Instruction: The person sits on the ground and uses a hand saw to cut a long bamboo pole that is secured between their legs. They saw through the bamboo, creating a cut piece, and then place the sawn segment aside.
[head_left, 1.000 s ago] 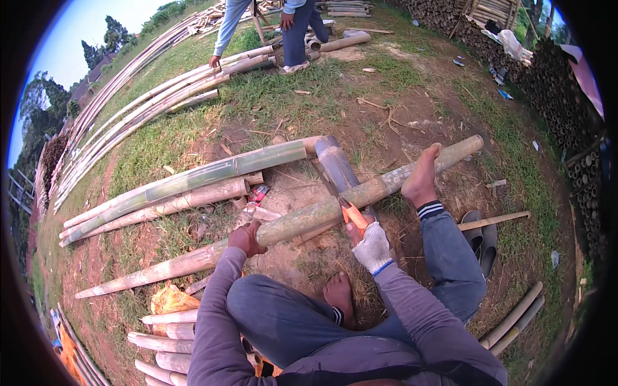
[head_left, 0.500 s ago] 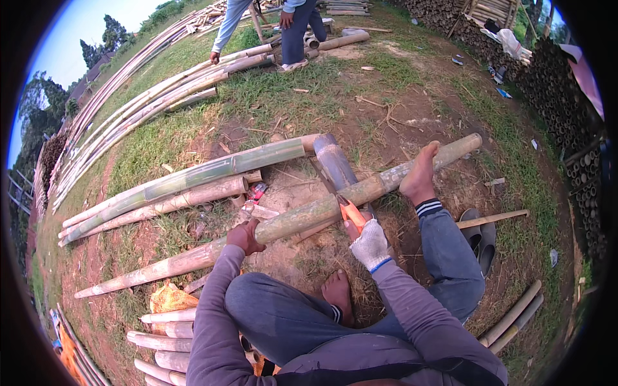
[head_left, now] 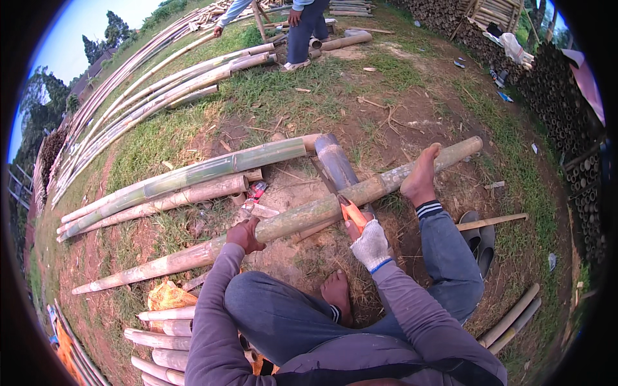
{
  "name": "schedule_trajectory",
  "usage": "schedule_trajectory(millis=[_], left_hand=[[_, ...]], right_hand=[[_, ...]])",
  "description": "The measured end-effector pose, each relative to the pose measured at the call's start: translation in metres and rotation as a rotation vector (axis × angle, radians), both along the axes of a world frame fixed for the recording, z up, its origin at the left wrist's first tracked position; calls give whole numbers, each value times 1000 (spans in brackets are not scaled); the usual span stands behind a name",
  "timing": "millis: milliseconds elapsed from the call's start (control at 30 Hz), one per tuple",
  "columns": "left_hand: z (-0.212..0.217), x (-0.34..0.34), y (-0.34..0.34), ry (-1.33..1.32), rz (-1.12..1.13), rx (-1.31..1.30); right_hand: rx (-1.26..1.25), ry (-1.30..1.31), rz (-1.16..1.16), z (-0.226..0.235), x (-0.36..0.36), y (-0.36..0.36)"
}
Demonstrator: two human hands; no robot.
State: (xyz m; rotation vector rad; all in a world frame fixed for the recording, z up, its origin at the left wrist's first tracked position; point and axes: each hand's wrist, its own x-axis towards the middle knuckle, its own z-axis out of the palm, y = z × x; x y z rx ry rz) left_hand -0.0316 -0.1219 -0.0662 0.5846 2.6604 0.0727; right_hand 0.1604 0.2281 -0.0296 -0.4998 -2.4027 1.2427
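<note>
A long bamboo pole [head_left: 296,219] lies slantwise before me, rising to the right across a thick, dark bamboo piece [head_left: 336,161]. My left hand [head_left: 244,236] is wrapped round the pole left of its middle. In a white knit glove, my right hand [head_left: 370,244] grips the orange handle of a hand saw [head_left: 352,213]. Its narrow dark blade crosses the pole beside a joint and points away from me; how deep it sits I cannot tell. My bare right foot [head_left: 421,174] rests on the pole near its right end.
Thick green bamboo [head_left: 193,175] lies just beyond the pole. Short bamboo lengths [head_left: 168,341] and an orange sack [head_left: 168,296] are at lower left. Sandals [head_left: 479,241] lie right of my leg. Farther off, a person [head_left: 306,29] stands by long poles [head_left: 174,90].
My hands, the saw and the pole stay almost in place. The person at the back has raised the reaching hand, and a long thin pole has come up with it.
</note>
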Motion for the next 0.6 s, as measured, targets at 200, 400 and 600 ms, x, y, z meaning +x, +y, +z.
schedule_trajectory(millis=[200,400,600], left_hand=[[-1,0,0,7,0,-10],[-6,0,-4,35,-2,27],[-4,2,-1,59,0,39]], right_hand=[[-15,31,-3,-7,1,0],[-12,61,-13,-7,-1,-2],[-10,59,-9,-6,0,-1]])
